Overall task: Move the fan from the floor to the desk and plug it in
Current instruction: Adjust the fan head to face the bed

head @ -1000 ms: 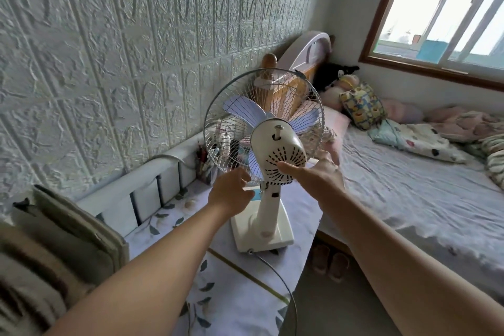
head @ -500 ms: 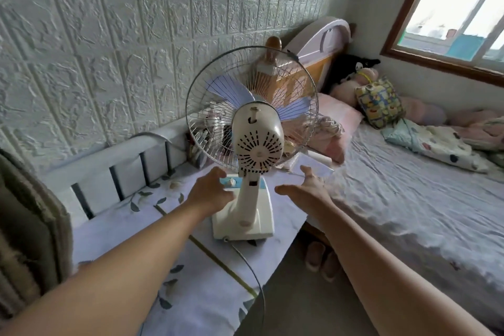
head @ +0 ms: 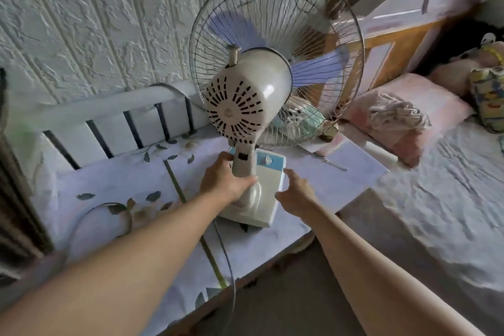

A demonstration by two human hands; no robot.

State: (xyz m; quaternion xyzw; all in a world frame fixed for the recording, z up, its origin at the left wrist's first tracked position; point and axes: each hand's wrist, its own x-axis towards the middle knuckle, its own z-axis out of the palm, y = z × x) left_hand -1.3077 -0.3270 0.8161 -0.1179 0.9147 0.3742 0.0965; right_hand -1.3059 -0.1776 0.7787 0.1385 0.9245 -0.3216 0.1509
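A cream table fan (head: 246,101) with pale blue blades and a wire cage stands upright on the desk (head: 114,177), which has a floral cloth over it. The fan's square base (head: 266,191) carries a blue control panel. My left hand (head: 225,179) is wrapped around the fan's neck just above the base. My right hand (head: 296,194) hovers at the base's right edge with its fingers spread and nothing in it. The fan's grey cord (head: 227,256) runs from the base over the desk's front edge; its plug is out of sight.
A white slatted rail (head: 109,128) lines the desk's back against the textured wall. A bed (head: 436,199) with pillows and soft toys lies right of the desk. Small items sit behind the fan cage. The bare floor (head: 272,294) shows below the desk's edge.
My left hand has closed on the fan's neck. My right hand has dropped from the motor housing to beside the base. The view has moved closer and tilted down.
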